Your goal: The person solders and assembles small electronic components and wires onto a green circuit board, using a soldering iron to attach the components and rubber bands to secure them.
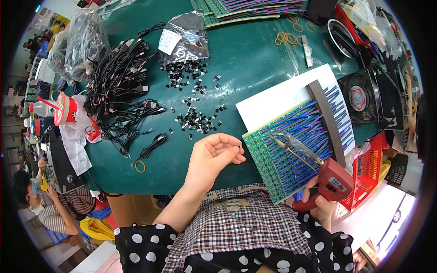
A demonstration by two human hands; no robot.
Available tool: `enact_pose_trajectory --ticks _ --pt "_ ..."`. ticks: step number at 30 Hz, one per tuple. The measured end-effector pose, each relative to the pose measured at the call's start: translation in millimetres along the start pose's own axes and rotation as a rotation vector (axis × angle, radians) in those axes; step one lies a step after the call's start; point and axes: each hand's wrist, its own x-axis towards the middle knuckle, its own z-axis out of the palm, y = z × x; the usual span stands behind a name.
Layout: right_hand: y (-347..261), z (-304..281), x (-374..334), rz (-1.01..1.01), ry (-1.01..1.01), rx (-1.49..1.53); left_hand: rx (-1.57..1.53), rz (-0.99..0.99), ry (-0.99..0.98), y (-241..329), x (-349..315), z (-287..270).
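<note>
My right hand (322, 208) is wrapped round the handle of a red soldering gun (334, 179). Its metal tip reaches left over a green circuit board panel (266, 152), which carries rows of blue and purple wires. To the left of the panel, my left hand (211, 157) is closed, thumb pressed against the fingertips; a tiny dark speck shows there, too small to name. Farther off lies a scattered pile of small black components with metal legs (198, 120). A dark grey bar (327, 123) rests across the wires, and a white board (259, 107) lies under the panel.
Black USB cables (118, 82) are heaped at the left, with a clear plastic bag (193, 36) beyond the components. More wired panels (246, 16) lie at the far edge. Rubber bands (287, 38), a fan (359, 98) and a red crate (368, 168) are at the right. Another person (41, 204) sits at lower left.
</note>
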Motion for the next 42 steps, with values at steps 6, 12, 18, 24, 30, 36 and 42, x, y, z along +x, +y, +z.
enact_pose_trajectory --ticks 6,12,18,24,30,36,42 --pt "-19 1 -7 0.133 -0.126 -0.141 0.159 0.086 0.039 0 7 11" --pt "-10 8 -6 0.184 -0.118 -0.287 0.39 0.153 0.069 -2 9 15" --pt "2 3 -7 0.105 -0.081 -0.542 0.316 0.157 0.048 -7 13 14" --pt "19 -19 -19 0.008 -0.154 -1.109 0.279 0.21 0.04 -11 12 14" --pt "27 -33 -25 0.004 -0.182 -1.056 0.257 0.246 0.059 -16 12 16" --pt "23 -27 -20 -0.015 -0.171 -0.992 0.28 0.256 0.065 -19 14 15" --pt "17 -23 -17 -0.001 -0.174 -0.918 0.269 0.259 0.064 -19 13 15"
